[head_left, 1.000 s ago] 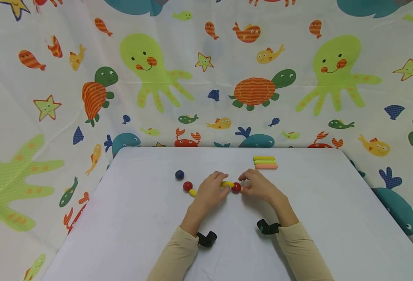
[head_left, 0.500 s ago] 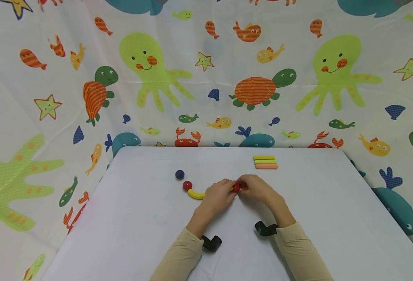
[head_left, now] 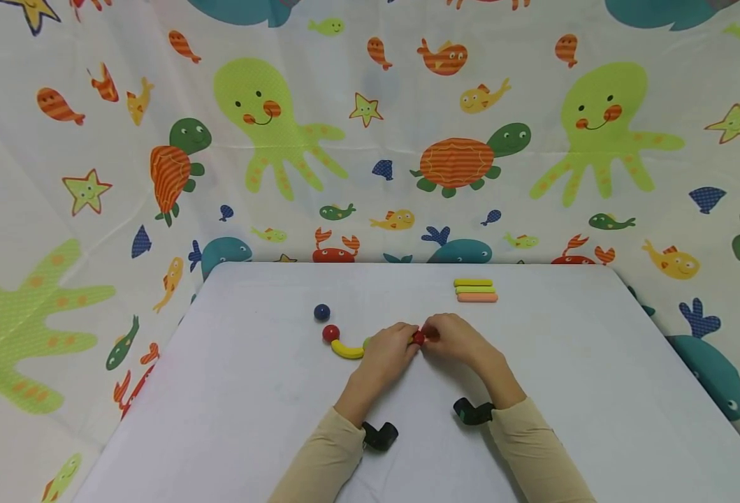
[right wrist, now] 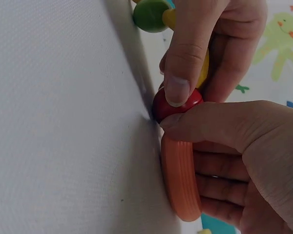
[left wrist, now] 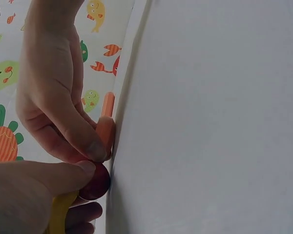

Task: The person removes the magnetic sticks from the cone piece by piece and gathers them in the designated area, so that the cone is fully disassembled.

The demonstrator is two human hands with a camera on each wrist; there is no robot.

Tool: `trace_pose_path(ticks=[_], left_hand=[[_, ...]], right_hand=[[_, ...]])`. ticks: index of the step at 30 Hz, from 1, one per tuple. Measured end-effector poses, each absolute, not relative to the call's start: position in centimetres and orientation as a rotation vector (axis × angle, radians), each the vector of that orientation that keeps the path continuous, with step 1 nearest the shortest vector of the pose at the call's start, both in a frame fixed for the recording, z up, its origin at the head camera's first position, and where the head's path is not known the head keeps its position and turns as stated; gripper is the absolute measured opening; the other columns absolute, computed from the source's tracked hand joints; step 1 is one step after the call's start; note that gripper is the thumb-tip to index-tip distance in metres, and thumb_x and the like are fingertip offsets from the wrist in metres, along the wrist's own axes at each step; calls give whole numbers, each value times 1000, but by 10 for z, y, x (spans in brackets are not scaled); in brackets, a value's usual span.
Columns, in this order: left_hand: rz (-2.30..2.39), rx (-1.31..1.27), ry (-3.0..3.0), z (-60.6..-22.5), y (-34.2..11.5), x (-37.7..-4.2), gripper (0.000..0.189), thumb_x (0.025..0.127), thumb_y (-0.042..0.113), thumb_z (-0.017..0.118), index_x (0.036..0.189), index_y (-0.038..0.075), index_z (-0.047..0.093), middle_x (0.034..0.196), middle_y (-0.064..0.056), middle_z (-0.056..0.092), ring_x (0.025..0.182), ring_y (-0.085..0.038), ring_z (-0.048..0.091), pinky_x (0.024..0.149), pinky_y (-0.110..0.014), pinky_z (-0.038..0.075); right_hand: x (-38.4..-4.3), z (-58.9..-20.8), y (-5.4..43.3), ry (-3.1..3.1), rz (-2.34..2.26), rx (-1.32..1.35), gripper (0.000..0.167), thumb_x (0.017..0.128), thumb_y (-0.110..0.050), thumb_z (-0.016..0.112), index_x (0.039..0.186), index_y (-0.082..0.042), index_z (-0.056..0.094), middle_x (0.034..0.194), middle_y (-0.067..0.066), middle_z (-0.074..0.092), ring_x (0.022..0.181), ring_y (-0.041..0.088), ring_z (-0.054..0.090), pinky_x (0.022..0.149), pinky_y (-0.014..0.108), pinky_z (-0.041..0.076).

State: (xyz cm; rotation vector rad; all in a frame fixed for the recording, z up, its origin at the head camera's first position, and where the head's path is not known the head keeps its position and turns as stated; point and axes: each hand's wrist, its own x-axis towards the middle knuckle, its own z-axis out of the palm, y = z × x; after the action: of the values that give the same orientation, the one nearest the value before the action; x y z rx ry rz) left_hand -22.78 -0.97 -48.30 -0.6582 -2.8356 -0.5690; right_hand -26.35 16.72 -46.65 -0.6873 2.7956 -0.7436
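My left hand [head_left: 390,353] grips the red ball [right wrist: 178,105] at the right end of a toy chain, its thumb pressed on the ball. My right hand [head_left: 460,340] pinches a curved, ribbed orange piece [right wrist: 180,178] by its end, right against that ball; whether the two are joined I cannot tell. From the ball, a yellow curved piece [right wrist: 205,73] runs under my left hand to a green ball [right wrist: 150,14]. Further left, another yellow curved piece [head_left: 347,351] ends at a second red ball [head_left: 330,333]. In the head view my hands hide the orange piece.
A dark blue ball [head_left: 322,312] sits behind the chain's left end. Yellow sticks [head_left: 473,283] and an orange stick [head_left: 477,297] lie side by side at the back of the white table [head_left: 231,405]. A sea-animal curtain [head_left: 370,147] hangs behind.
My hands have come together at the right red ball, the right hand bringing the orange piece against it. The chain has slid slightly left, and its green ball now shows beside my left hand.
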Motion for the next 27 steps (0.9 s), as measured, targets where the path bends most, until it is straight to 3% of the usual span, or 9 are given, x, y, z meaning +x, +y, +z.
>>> trace_pose_path(ticks=[13,27], left_hand=[[-579,-630,-2830,-483,-9,-226,33,94,23,70,124,7,68,116,-6,72,101,-19,71,85,-33,59],[-611,-594,-2896,-481,-8,-226,35,95,25,70,126,9,68,119,-6,71,102,-20,70,89,-34,58]], right_hand=[[-266,-466,169,2790,-729,-707,8,87,-13,75,91,-7,72,79,0,65,75,14,53,75,30,51],[-271,-468,178,2848,-695,-589,12,89,-16,74,93,-5,72,85,4,69,77,15,59,79,36,56]])
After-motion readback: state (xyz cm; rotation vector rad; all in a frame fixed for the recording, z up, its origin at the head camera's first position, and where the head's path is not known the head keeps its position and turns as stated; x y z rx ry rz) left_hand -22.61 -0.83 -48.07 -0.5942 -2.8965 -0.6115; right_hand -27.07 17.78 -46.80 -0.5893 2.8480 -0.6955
